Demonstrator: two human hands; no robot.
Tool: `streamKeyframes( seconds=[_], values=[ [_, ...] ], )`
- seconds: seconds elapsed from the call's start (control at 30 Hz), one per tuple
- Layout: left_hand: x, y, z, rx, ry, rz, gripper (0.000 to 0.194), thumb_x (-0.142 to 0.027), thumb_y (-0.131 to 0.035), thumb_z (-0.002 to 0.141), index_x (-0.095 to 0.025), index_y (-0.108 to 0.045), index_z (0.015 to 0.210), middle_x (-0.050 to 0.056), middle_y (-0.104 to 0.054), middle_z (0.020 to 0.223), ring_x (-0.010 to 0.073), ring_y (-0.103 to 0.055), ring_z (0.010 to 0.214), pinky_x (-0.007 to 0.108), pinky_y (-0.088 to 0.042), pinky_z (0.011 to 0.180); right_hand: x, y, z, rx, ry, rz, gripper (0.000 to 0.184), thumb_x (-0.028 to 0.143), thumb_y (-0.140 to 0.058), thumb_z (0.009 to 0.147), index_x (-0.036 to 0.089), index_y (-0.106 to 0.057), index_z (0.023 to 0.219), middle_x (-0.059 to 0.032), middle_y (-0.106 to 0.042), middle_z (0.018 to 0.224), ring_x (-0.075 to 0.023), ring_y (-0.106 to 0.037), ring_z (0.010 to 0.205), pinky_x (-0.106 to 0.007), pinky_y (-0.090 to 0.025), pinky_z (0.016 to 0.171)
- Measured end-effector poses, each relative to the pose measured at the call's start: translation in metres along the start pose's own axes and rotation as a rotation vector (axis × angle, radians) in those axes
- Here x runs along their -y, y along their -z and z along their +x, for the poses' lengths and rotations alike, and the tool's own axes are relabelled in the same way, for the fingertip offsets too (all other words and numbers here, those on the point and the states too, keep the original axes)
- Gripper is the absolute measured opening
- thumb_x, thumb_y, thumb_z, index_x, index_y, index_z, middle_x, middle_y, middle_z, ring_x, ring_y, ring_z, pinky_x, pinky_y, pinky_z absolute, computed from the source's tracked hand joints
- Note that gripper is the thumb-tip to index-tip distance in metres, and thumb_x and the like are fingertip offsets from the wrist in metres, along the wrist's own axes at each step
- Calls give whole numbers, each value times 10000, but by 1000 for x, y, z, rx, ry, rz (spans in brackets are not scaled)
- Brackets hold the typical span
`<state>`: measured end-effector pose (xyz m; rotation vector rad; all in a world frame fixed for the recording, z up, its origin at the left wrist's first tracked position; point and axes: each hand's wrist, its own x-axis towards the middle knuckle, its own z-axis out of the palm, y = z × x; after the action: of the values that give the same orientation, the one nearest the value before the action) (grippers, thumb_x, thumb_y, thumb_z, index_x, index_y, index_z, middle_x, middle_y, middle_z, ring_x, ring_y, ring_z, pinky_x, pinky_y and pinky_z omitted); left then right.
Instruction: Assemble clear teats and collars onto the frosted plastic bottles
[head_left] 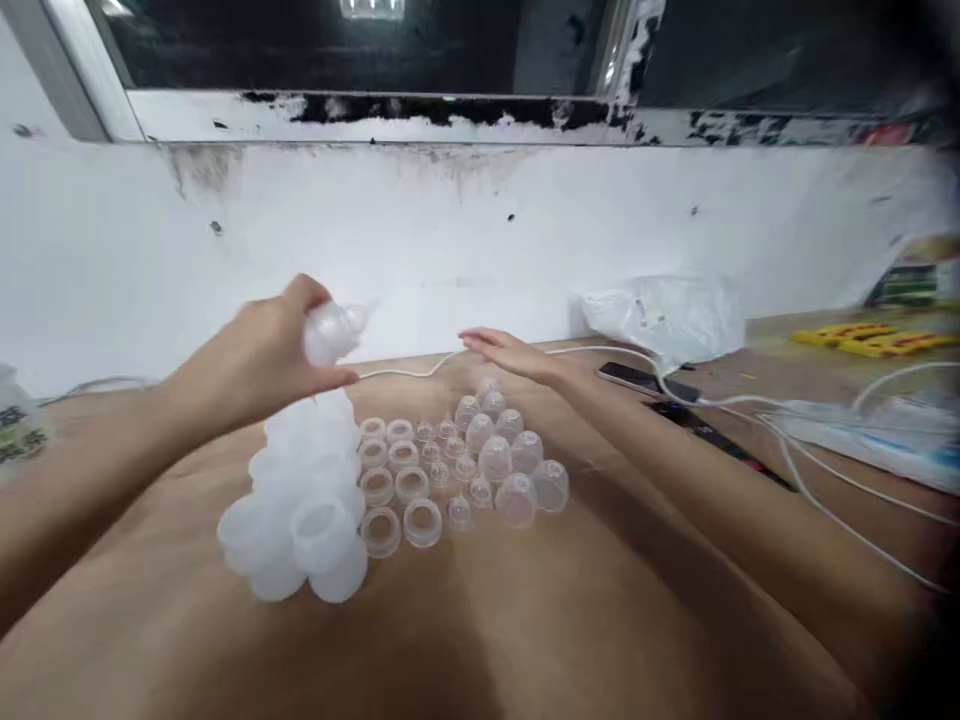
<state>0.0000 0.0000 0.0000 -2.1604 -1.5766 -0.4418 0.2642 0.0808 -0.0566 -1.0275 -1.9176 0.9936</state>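
Through the head camera I see that my left hand (277, 335) has its grip closed around a small translucent bottle (330, 335), which is blurred. The bottle is raised above the far end of the white cups (337, 570), before the white wall (420, 230). Its long axis lies nearly across the scene, left to right; the narrow end points to the right and slightly up, while the wide end is toward my palm. I cannot tell if something is inside it.

The white cups are crowded together on the left of the tabletop (585, 630). One near cup rests upon others, its round mouth upward, and I cannot see its contents. Just to their right stand two columns of clear rings (422, 523), then small teats (459, 513), then dome caps (517, 500) with their rounded tops upward.

My right hand (510, 352) has its grip released, the fingers stretched to the left, beyond the dome caps. It is close to the white cable (600, 350); whether they touch, I cannot tell. Farther right is a plastic bag (667, 315), its contents unclear, near a phone (649, 381).
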Motion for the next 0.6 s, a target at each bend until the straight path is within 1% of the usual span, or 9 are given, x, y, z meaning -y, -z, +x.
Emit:
streamKeyframes(
  seconds=[0.07, 0.1, 0.13, 0.17, 0.23, 0.33, 0.43, 0.53, 0.6],
  values=[
    [-23, -7, 5, 48, -166, 103, 448, -331, -493, 696, -151, -322, 1069, 82, -487, 956, 173, -542, 662, 244, -392, 503, 27, -30, -6, 186, -22, 90, 479, 526, -213, 817, 143, -441, 993, -90, -558, 895, -109, -545, 707, -187, -424, 526],
    [-32, -9, 6, 61, -240, 152, 411, -254, -475, 700, -143, -329, 1068, 98, -462, 1009, 166, -545, 662, 242, -387, 501, 38, -43, -9, 295, -32, 128, 521, 556, -180, 805, 141, -440, 985, -77, -566, 802, -102, -539, 617, -187, -409, 473],
    [-39, -11, 7, 66, -310, 196, 397, -190, -457, 692, -135, -337, 1067, 109, -441, 1042, 159, -546, 659, 237, -379, 493, 46, -53, -13, 364, -40, 142, 524, 570, -208, 793, 134, -444, 962, -50, -550, 693, -84, -506, 516, -177, -375, 415],
    [-45, -13, 6, 62, -373, 239, 399, -137, -436, 677, -125, -344, 1065, 120, -424, 1064, 152, -546, 649, 232, -368, 477, 50, -61, -17, 387, -37, 152, 509, 575, -248, 782, 131, -447, 932, -13, -505, 595, -63, -450, 430, -163, -325, 364],
    [-49, -14, 2, 41, -439, 286, 413, -91, -419, 646, -111, -357, 1054, 128, -421, 1058, 142, -542, 623, 226, -341, 439, 52, -71, -26, 360, -5, 191, 460, 560, -345, 758, 132, -452, 889, 54, -371, 494, -28, -339, 360, -140, -237, 319],
    [-51, -13, -6, 69, -461, 270, 405, -90, -416, 630, -115, -371, 1031, 111, -450, 992, 140, -537, 604, 222, -316, 415, 44, -73, -39, 288, 36, 217, 413, 509, -432, 743, 152, -445, 951, 71, -293, 514, -25, -318, 395, -131, -222, 325],
    [-54, -14, -12, 140, -449, 171, 370, -104, -410, 633, -138, -380, 1001, 82, -475, 930, 137, -535, 587, 219, -311, 418, 41, -71, -48, 254, 122, 109, 387, 459, -419, 773, 173, -437, 1034, 42, -372, 583, -46, -374, 464, -149, -285, 362],
    [-55, -13, -11, 222, -341, -57, 360, -199, -453, 642, -168, -361, 988, 57, -500, 883, 126, -525, 559, 213, -322, 420, 43, -66, -55, 183, 314, -141, 341, 377, -454, 779, 194, -443, 1068, -4, -473, 728, -83, -443, 597, -201, -381, 484],
    [-53, -10, -9, 333, -275, -237, 425, -288, -502, 624, -198, -336, 1005, 27, -521, 820, 117, -510, 527, 207, -331, 415, 45, -61, -58, 149, 468, -302, 329, 321, -486, 770, 219, -445, 1080, -28, -501, 849, -117, -466, 721, -248, -408, 603]
  ],
)
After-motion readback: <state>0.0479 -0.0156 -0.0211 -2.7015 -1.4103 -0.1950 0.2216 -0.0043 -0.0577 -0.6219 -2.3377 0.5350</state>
